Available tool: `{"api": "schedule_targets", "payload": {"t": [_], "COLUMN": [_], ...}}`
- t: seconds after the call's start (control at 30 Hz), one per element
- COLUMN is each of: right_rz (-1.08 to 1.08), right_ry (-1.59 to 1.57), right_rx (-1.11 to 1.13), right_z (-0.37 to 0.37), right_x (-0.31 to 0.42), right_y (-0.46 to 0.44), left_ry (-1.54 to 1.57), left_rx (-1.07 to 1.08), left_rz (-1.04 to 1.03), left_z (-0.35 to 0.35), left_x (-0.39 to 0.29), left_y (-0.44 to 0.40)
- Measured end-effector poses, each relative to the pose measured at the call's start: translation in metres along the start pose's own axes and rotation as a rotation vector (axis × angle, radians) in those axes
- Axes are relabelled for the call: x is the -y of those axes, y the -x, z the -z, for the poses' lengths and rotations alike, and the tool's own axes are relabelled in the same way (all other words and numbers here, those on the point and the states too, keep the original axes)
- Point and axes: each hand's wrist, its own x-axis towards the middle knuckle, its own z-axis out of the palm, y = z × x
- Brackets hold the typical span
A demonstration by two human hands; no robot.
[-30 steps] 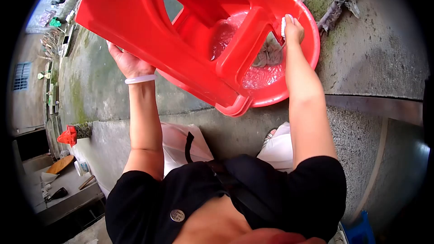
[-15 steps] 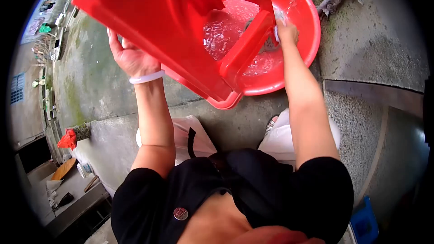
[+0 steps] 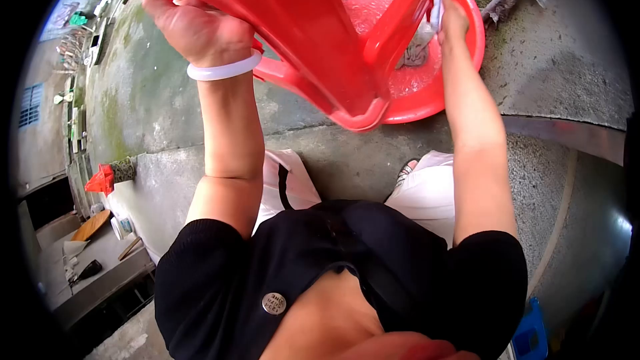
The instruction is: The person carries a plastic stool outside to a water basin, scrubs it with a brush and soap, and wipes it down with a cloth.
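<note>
A red plastic stool (image 3: 313,40) is tilted on its side over a large red basin (image 3: 472,33). My left hand (image 3: 203,30) is closed on the stool's edge at the upper left, a white bangle (image 3: 225,68) around that wrist. At the basin's right side, my right hand (image 3: 455,21) grips a wet, pale cloth (image 3: 418,47), whose greyish lower part hangs by the stool's leg. Rippling water (image 3: 368,8) lies in the basin. The stool hides part of the basin, and some of my left fingertips are behind the stool's edge.
Wet concrete (image 3: 280,110) surrounds the basin, with a raised ledge (image 3: 560,125) at the right. A red bag-like thing (image 3: 100,180) is at the left, above a counter (image 3: 100,283) with several items. A blue plastic object (image 3: 531,333) stands at the lower right.
The stool has turned and shifted right, its lower corner rising slightly. My left hand has moved up along its edge. My right hand has moved right and up with the cloth.
</note>
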Motion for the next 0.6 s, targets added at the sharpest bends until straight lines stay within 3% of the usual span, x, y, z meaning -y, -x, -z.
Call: {"api": "schedule_targets", "payload": {"t": [0.07, 0.1, 0.13, 0.17, 0.23, 0.27, 0.3, 0.37, 0.4, 0.43, 0.5, 0.57, 0.6], "right_rz": [0.201, 0.176, 0.147, 0.113, 0.205, 0.24, 0.191, 0.009, 0.008, 0.011, 0.023, -0.205, -0.3], "right_ry": [-0.013, -0.177, -0.338, -0.496, 0.005, 0.246, 0.115, 0.197, 0.197, 0.196, 0.181, -0.251, -0.423], "right_rx": [-0.021, 0.317, 0.654, 0.994, 0.571, 0.349, 0.352, 0.719, 0.628, 0.539, 0.346, 0.321, 0.193], "right_z": [-0.025, -0.032, -0.037, -0.04, -0.086, -0.107, -0.112, -0.104, -0.104, -0.102, -0.092, -0.059, -0.046], "right_x": [0.022, 0.016, 0.006, 0.0, 0.036, 0.055, 0.062, 0.041, 0.041, 0.04, 0.043, 0.012, 0.014], "right_y": [-0.017, -0.047, -0.094, -0.119, -0.053, -0.011, 0.011, -0.017, -0.013, -0.007, 0.01, -0.02, -0.015], "left_ry": [0.114, 0.176, -0.071, -0.16, -0.336, -0.431, -0.461, -0.52, -0.616, -0.597, -0.552, -0.641, -0.678], "left_rx": [0.131, 0.202, -0.067, -0.061, -0.042, -0.033, 0.011, 0.082, 0.093, -0.202, -0.541, -0.57, -0.582], "left_rz": [0.009, 0.014, -0.375, -0.415, -0.497, -0.664, -0.658, -0.646, -0.713, -0.702, -0.733, -0.761, -0.766], "left_z": [0.003, 0.002, -0.03, -0.03, -0.029, -0.032, -0.029, -0.015, -0.008, -0.001, 0.01, 0.03, 0.044], "left_x": [-0.018, -0.021, 0.003, -0.001, -0.012, -0.009, -0.014, -0.025, -0.021, -0.014, 0.01, 0.024, 0.035], "left_y": [0.002, 0.002, 0.004, 0.004, -0.002, -0.008, -0.015, -0.029, -0.039, -0.043, -0.05, -0.055, -0.06]}}
